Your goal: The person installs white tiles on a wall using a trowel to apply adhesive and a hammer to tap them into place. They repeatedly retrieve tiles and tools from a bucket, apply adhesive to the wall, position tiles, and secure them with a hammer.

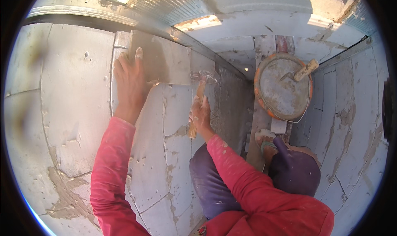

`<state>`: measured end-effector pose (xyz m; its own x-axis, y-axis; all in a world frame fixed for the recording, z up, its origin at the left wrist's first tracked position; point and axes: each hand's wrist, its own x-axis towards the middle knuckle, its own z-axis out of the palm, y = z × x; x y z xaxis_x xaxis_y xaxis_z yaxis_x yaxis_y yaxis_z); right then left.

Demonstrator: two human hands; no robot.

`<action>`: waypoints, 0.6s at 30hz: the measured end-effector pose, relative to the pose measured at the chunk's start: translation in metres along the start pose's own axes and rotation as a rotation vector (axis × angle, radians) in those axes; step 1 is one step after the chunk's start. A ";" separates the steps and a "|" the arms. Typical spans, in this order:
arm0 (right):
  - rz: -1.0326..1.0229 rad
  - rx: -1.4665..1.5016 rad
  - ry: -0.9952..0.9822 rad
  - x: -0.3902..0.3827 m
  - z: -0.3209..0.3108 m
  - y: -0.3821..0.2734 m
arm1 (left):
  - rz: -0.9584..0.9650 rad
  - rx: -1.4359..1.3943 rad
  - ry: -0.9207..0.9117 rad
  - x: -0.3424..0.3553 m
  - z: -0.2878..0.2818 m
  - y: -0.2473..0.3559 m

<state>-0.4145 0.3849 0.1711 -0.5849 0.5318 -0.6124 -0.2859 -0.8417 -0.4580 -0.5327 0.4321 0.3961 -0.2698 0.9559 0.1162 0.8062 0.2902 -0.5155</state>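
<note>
My left hand (131, 85) grips the left end of a flat grey rectangular block (169, 62), with fingertips on its face and the thumb at its lower edge. The block lies against the pale block wall, just below a metal rail. In my right hand (201, 115) is a hammer (202, 89), held around its wooden handle. Its mortar-stained metal head is up, close to the block's lower right corner. Whether the head touches the surface I cannot tell.
To the right, an orange-rimmed bucket (283, 87) of grey mortar holds a trowel (306, 69) with a wooden handle. It stands on a narrow plank (257, 138) beside my sandalled foot (269, 145). A metal rail (111, 19) runs along the top; another block wall (355, 112) rises at right.
</note>
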 end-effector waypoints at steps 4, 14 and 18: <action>-0.021 0.095 0.081 0.004 0.006 -0.002 | -0.015 -0.027 0.002 0.000 0.007 -0.003; -0.078 0.222 0.044 -0.001 0.032 -0.010 | 0.017 0.062 0.023 -0.003 0.005 -0.007; -0.041 0.073 -0.015 0.020 0.041 -0.010 | -0.017 0.093 -0.003 -0.002 0.005 -0.002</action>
<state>-0.4544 0.4006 0.1899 -0.5832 0.5647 -0.5840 -0.3639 -0.8243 -0.4337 -0.5367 0.4292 0.3929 -0.2844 0.9508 0.1232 0.7492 0.3006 -0.5902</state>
